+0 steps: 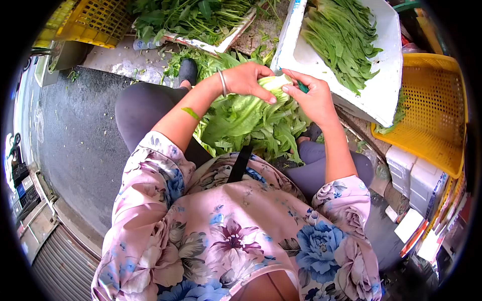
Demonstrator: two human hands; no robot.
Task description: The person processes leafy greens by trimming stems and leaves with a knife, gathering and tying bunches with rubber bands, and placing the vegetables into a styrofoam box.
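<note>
My left hand (246,82) is wrapped round a head of leafy lettuce (241,113) near its pale stem end. A silver bangle is on that wrist. At the cut stem base, my right hand (311,95) has its thumb and fingers closed on a small green-handled tool (302,87), most of which the fingers hide. The lettuce leaves hang down toward me over a heap of loose green leaves (281,131) between my knees.
A white foam box (386,95) at the upper right holds long green leaves (341,42). Beside it stands a yellow basket (432,110). More greens (193,20) lie in a tray at the top, near another yellow basket (98,22). Wet pavement (75,135) is at left.
</note>
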